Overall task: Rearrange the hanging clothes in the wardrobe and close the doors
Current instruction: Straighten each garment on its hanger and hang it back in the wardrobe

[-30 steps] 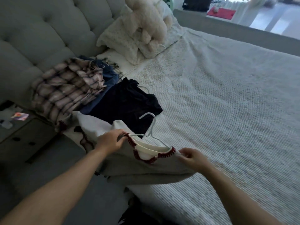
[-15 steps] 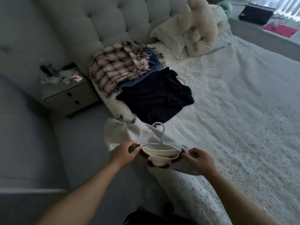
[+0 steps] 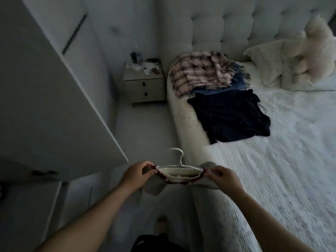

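I hold a white garment with a dark red trimmed neckline (image 3: 179,176) on a white hanger (image 3: 178,157), lifted off the bed at the bed's left edge. My left hand (image 3: 135,174) pinches its left shoulder and my right hand (image 3: 224,178) pinches its right shoulder. The hanger's hook sticks up between my hands. An open white wardrobe door (image 3: 54,106) stands at my left, its lower corner close to my left hand. The wardrobe's inside is out of view.
On the bed (image 3: 272,179) lie a dark navy garment (image 3: 229,117), a plaid garment (image 3: 201,71) over a blue one, and pillows with a fluffy toy (image 3: 309,51). A cluttered nightstand (image 3: 144,84) stands beside the headboard. A floor strip runs between bed and wardrobe.
I have lifted the white garment off the bed and turned left with it. The wardrobe door has come into view at the left.
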